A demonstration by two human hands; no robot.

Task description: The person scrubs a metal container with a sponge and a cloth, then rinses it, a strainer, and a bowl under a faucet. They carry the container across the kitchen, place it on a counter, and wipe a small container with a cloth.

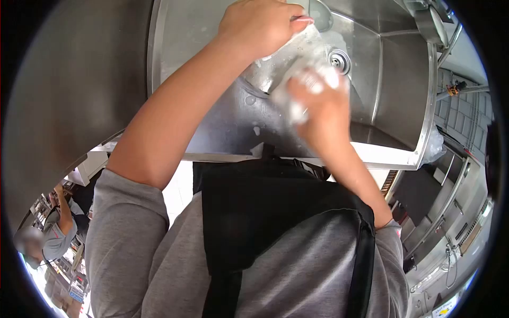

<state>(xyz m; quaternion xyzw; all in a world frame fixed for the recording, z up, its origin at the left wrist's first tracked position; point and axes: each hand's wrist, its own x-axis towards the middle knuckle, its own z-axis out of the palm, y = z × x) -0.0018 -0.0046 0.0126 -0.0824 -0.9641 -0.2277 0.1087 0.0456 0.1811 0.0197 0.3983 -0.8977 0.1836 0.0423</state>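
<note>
Head view, looking straight down the chest into a steel sink (403, 79).

- Left hand (260, 26): closed, fingers curled down over the upper end of a glass (297, 58). The thumb tip shows at the top edge. The grip is firm and the knuckles face the camera.
- Right hand (321, 100): also closed on the glass, at its lower end, with the back of the hand toward the camera. The fingers (318, 85) are wet, with white foam on them. The palm side is hidden, so I cannot tell how far they wrap round.
- Glass: clear and wet, badly blurred (it might be a jar or tumbler; the shape is not readable). It is held tilted between the two hands, above the sink floor and not resting on it, over the middle of the basin and nearer the back than the front rim.
- Drain (339, 59): a round strainer in the sink floor, just beside the glass on its right, toward the back wall.
- Droplets and small foam spots lie on the sink floor below the left forearm, near the front rim.
- Own clothing: a grey top with the sleeves pushed up, and a black apron (265, 222) with its strap over the right shoulder.
- Another person (58, 233) in grey stands well apart, by shelving beyond the left edge of the sink, with one arm raised.
</note>
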